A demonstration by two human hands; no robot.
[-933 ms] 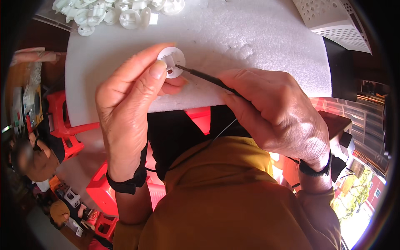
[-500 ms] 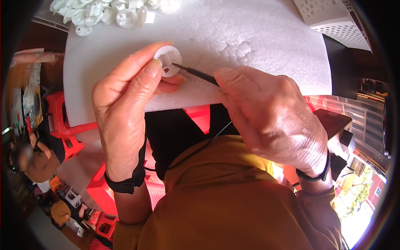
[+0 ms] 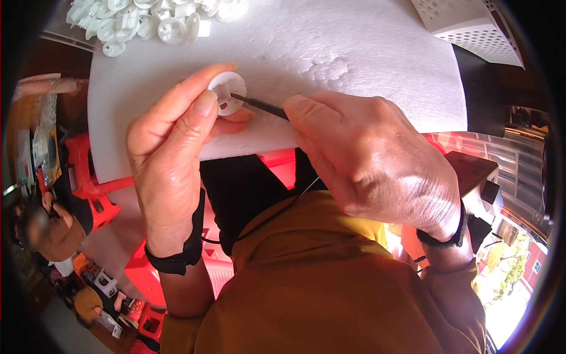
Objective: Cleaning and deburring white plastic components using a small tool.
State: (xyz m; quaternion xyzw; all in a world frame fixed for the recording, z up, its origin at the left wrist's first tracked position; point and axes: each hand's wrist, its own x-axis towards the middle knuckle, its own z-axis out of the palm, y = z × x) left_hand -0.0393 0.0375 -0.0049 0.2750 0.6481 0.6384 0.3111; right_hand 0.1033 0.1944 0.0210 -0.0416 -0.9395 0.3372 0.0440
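My left hand (image 3: 171, 138) pinches a small white round plastic part (image 3: 237, 84) between thumb and fingers, above the near part of a white foam sheet (image 3: 377, 65). The part is tilted so its recessed face shows, with a hole near its lower edge. My right hand (image 3: 371, 156) is closed round a slim dark pointed tool (image 3: 264, 107). The tool's tip meets the recessed face near its middle. Most of its handle is hidden inside my right hand.
A heap of similar white plastic parts (image 3: 147, 17) lies at the sheet's far left. A white perforated box (image 3: 471, 29) stands at the far right. Red plastic stools (image 3: 88, 159) are at the left, and another person (image 3: 56, 230) is farther off there.
Both hands have shifted slightly left and a little lower in the picture, carrying the plastic part and the tool together. The tool's tip stays at the part's face.
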